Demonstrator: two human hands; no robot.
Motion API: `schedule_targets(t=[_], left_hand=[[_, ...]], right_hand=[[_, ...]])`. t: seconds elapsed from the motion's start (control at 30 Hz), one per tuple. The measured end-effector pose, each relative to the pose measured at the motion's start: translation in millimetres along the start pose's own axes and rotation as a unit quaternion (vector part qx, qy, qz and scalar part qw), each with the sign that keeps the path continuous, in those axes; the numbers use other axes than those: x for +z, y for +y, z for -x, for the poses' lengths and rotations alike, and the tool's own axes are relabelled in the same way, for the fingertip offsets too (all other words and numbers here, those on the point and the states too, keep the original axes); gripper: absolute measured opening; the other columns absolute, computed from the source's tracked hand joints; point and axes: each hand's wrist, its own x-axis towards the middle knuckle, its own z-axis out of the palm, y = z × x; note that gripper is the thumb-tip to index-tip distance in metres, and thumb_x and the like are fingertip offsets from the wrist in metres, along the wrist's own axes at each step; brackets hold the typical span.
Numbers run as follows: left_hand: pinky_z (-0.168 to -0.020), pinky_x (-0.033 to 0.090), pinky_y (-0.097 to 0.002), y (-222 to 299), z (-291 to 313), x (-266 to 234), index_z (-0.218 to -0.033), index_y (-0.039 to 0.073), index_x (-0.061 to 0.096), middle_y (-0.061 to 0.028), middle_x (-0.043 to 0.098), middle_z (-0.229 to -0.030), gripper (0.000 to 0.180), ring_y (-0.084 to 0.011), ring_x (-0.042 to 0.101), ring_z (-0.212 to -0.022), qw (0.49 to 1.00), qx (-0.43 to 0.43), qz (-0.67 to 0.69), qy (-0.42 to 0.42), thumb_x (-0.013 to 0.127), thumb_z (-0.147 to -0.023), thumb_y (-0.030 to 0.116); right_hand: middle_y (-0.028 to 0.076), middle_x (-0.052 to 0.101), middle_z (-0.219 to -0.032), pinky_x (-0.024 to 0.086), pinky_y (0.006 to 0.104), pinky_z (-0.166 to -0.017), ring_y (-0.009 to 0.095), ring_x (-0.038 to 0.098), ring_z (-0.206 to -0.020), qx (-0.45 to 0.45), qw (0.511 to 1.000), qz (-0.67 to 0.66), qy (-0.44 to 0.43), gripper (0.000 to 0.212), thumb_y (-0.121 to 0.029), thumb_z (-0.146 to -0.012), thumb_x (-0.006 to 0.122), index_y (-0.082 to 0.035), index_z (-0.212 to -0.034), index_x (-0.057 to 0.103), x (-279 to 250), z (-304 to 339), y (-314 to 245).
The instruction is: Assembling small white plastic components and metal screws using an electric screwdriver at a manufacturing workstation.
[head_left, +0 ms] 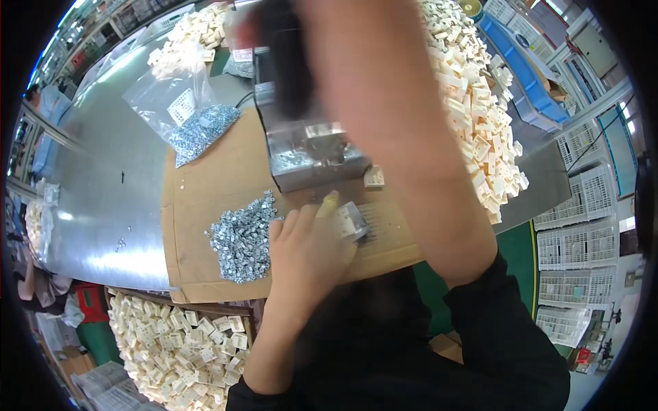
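The left hand (308,250) has its fingers curled and nearly closed, pinching a small cream-and-clear block (351,222) at its two o'clock, just over the cardboard sheet (199,205). The right forearm (404,130) runs blurred past the edge at twelve o'clock; that hand is out of sight, so its grip cannot be told. From the left hand, a pile of small metal pieces (243,240) lies near nine o'clock, the metal fixture (315,168) stands at twelve, and a loose cream part (373,177) sits at one.
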Motion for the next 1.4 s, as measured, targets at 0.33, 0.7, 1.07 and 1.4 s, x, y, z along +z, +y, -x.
schedule_targets(t=[0.33,0.7,1.07,1.4], left_hand=[[-0.080,0.042,-0.0399,-1,-3,-5,-0.131,0.009,0.064,-0.0081,0.062,-0.097,0.073,-0.0275,0.060,-0.091,0.998,0.043,0.041,-0.029,0.089,-0.064,0.025],[-0.078,0.043,-0.0408,-10,-7,6,-0.112,0.011,0.071,-0.0063,0.061,-0.095,0.047,-0.0269,0.060,-0.089,0.994,0.073,0.078,0.035,0.084,-0.069,0.027],[-0.070,0.043,-0.0388,-3,-5,7,-0.099,0.011,0.072,-0.0042,0.054,-0.082,0.034,-0.0247,0.057,-0.074,0.996,0.040,0.067,0.052,0.083,-0.071,0.027],[-0.068,0.042,-0.0389,-7,-17,10,-0.087,0.011,0.070,-0.0028,0.054,-0.078,0.030,-0.0231,0.058,-0.072,0.989,0.109,0.041,0.096,0.082,-0.068,0.031]], right_hand=[[0.012,0.059,-0.065,0.051,0.0308,-0.061,0.020,0.061,-0.061,-0.016,0.995,-0.093,-0.044,0.086,-0.084,-0.090,0.038,0.000,-0.083,0.056,-91,18,82],[0.010,0.059,-0.064,0.047,0.0279,-0.048,0.017,0.059,-0.049,-0.047,0.993,0.095,-0.048,0.087,-0.084,-0.092,0.035,0.000,-0.080,0.052,-80,33,62],[0.016,0.059,-0.073,0.049,0.0293,-0.046,0.020,0.061,-0.054,-0.010,0.996,-0.090,0.009,0.082,-0.076,-0.092,0.051,0.001,-0.120,0.038,-97,101,62],[0.012,0.060,-0.076,0.050,0.0292,-0.050,0.017,0.058,-0.054,0.032,0.997,-0.074,0.006,0.105,-0.079,-0.088,0.055,-0.007,-0.154,0.018,-79,111,66]])
